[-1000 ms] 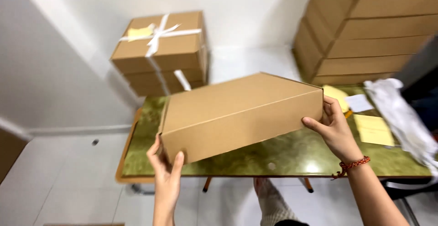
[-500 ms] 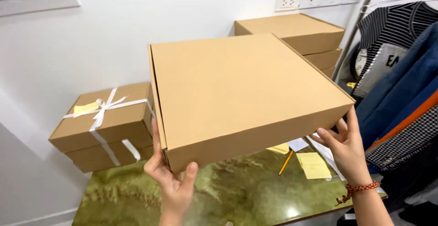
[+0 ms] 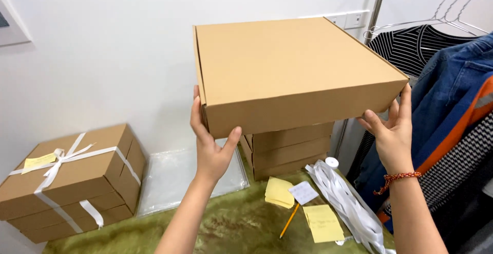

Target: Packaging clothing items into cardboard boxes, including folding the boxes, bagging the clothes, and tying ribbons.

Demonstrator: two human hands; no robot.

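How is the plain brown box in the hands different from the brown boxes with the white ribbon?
The flat plain brown cardboard box is bare; the two stacked brown cardboard boxes tied with white ribbon carry a bow and a yellow note. The plain box is held up in the air between the left hand and right hand; the tied boxes rest on the green table, untouched. The held one is single, the tied ones a pair. All are flat, closed, brown cardboard.

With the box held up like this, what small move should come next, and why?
Probably lower the flat cardboard box straight down onto the stack of boxes. The left hand and right hand hold it level right above that stack, apparently just clear of it.
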